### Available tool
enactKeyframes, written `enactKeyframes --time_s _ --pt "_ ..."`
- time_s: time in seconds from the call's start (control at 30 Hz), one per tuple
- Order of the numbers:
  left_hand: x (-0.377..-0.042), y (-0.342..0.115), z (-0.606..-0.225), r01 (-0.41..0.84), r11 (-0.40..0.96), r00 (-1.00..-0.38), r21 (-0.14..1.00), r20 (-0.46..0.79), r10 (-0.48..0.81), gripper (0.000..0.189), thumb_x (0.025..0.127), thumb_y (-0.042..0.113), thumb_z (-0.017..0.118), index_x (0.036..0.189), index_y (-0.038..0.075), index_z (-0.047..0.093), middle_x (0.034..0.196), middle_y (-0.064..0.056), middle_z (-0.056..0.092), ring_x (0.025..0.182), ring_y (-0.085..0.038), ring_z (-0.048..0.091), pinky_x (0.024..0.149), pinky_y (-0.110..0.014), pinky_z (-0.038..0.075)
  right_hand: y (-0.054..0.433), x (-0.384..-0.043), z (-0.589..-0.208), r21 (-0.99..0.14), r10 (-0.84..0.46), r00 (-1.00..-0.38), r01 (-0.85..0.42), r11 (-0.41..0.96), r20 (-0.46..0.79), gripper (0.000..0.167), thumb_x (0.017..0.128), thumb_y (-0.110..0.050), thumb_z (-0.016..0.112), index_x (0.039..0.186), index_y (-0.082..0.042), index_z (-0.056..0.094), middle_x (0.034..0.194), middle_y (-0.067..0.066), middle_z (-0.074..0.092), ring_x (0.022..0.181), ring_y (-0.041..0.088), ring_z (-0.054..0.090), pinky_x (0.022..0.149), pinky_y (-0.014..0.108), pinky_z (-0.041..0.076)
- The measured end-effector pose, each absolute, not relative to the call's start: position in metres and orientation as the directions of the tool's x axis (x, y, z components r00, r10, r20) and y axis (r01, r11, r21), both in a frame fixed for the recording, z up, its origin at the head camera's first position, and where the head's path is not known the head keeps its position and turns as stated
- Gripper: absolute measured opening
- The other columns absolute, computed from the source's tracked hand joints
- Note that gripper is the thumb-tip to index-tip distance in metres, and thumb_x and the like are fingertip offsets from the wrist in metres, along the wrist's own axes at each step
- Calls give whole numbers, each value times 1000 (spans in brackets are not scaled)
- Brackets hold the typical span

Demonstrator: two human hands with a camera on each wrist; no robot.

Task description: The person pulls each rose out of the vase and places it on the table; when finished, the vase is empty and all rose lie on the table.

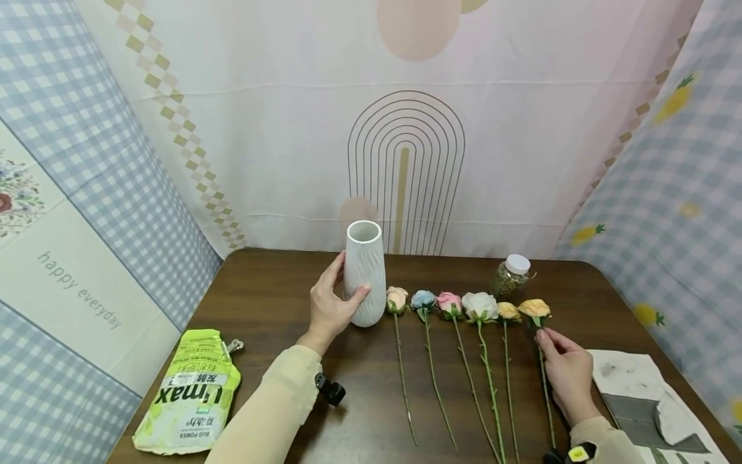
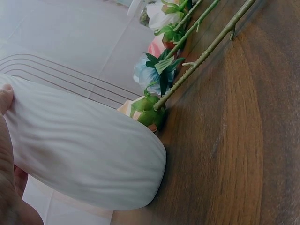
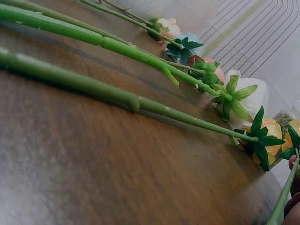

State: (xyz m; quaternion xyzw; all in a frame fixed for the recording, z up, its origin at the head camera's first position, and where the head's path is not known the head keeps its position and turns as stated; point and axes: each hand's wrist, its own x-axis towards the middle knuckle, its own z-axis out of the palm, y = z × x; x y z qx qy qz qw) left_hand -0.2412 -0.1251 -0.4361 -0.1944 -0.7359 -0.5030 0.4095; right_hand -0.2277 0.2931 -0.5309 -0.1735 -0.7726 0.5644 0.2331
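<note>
My left hand [image 1: 330, 308] grips a tall white ribbed vase [image 1: 368, 277], thumb on its near side. The vase's mouth faces up; in the left wrist view its base is close to the wooden tabletop. Over on the right, my right hand [image 1: 567, 375] pinches the stem of a yellow artificial rose [image 1: 536, 309] just below the bloom. Left of that rose lie a smaller yellow rose [image 1: 509, 312], a white rose [image 1: 480, 306], a pink rose [image 1: 449, 303], a blue rose [image 1: 423, 299] and a peach rose [image 1: 397, 299], stems pointing toward me.
A green and white bag [image 1: 194, 393] with a metal clip lies at the table's left. Behind the yellow roses stands a white-lidded glass jar [image 1: 511, 277] of dried greenish bits. Stained white and grey cloth or paper [image 1: 632, 377] lies at the right edge. Fabric curtains surround the table.
</note>
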Motion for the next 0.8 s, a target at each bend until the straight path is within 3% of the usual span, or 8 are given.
enactKeyframes --time_s 0.33,0.57,0.8 --pt "-240 -125 -435 699 416 -587 583 799 -134 73 67 -4 84 131 -12 50 122 -26 59 102 -37 63 82 -50 53 294 -227 -531 -924 491 -862 76 374 127 41 91 -30 67 116 2 68 75 -25 65 74 -10 57 58 10 47" --pt "-248 -128 -445 695 419 -591 585 796 -131 75 66 -2 85 132 -12 49 124 -27 58 104 -39 62 82 -52 53 294 -229 -531 -853 465 -875 140 503 132 40 92 -35 65 112 -1 71 88 -6 72 68 -9 54 54 14 48" --pt "-263 -137 -465 677 455 -605 579 789 -105 80 68 12 88 137 2 51 129 -15 58 105 -28 63 83 -41 55 296 -229 -533 -802 457 -879 172 571 137 35 93 -34 63 109 -5 73 88 0 71 62 -5 56 51 16 48"
